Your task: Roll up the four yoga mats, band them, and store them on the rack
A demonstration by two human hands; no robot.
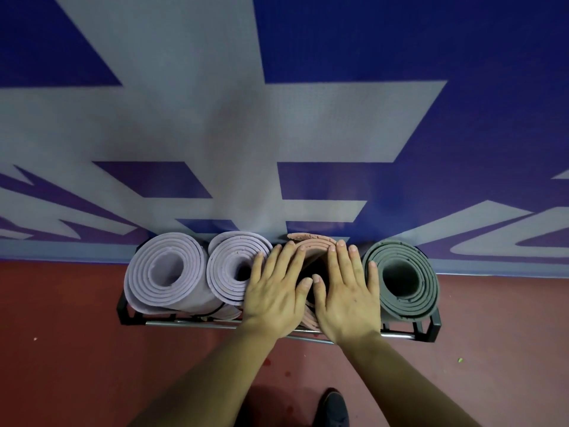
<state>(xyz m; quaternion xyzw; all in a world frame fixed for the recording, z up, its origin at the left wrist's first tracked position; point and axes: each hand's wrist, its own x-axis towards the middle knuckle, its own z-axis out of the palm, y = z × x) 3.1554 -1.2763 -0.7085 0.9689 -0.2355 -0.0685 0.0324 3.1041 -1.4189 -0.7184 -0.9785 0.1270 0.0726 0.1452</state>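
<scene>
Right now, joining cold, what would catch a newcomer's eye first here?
The left hand and right hand press flat, side by side, on the pink mat standing in the rack. Two lilac mats stand rolled to its left and a grey mat to its right, all against a blue and grey wall.

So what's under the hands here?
A rolled pink mat, upright in the rack between a lilac mat and the grey mat. Left hand and right hand lie flat on top, hiding most of its end and any band.
</scene>
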